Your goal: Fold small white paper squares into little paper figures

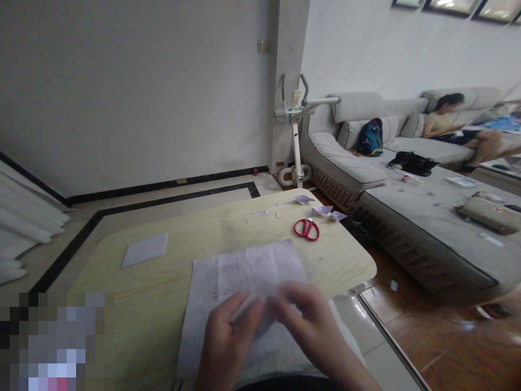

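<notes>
My left hand (226,339) and my right hand (311,323) meet low in the view, both pinched on a small folded piece of pale paper (260,304), which is blurred by motion. Under them a large printed sheet (252,271) lies on the light wooden table (183,228). Red-handled scissors (306,228) rest further back on the right of the table, beside a few small folded purple-white paper pieces (323,210). A square of pale paper (145,250) lies to the left.
A grey sofa (407,190) runs along the right, with a blue backpack (369,138), a black bag (413,162) and a person sitting at its far end. A white exercise machine (296,136) stands by the pillar. Tiny paper scraps dot the table's back.
</notes>
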`<act>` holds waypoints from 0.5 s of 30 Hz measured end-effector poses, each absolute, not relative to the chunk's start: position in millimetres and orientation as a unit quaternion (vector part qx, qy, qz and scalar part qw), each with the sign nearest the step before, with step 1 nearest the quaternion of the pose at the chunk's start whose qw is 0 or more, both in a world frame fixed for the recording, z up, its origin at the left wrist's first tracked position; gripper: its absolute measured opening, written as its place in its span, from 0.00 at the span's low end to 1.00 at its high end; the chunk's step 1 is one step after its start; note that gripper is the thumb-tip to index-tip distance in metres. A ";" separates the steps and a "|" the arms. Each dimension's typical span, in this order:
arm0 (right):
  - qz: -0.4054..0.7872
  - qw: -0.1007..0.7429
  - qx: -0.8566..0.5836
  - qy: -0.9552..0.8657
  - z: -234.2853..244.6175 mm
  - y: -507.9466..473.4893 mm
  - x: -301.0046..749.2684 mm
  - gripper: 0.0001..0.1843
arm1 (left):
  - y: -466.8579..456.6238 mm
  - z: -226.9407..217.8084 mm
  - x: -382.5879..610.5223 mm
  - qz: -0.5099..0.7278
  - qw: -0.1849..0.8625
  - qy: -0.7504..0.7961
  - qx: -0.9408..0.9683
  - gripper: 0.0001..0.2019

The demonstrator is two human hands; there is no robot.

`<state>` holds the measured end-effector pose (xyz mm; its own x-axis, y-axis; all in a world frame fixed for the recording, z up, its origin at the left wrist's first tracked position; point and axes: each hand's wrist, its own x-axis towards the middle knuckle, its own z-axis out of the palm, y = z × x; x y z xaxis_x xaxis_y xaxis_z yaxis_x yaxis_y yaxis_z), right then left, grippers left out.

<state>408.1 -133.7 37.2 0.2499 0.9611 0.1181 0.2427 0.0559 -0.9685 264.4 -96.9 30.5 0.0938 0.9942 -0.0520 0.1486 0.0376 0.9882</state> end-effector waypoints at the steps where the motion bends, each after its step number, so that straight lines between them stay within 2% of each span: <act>1: 0.357 0.517 -0.594 -0.502 36.8 -133.5 408.3 0.16 | -97.1 34.8 265.5 0.419 0.511 0.529 0.532 0.13; 8: 0.462 0.533 -0.556 -0.441 35.7 -135.0 412.7 0.17 | -96.6 39.7 262.6 0.422 0.571 0.513 0.481 0.16; 15: 0.500 0.537 -0.536 -0.418 37.8 -135.0 413.0 0.17 | -99.6 44.8 264.9 0.428 0.614 0.519 0.414 0.15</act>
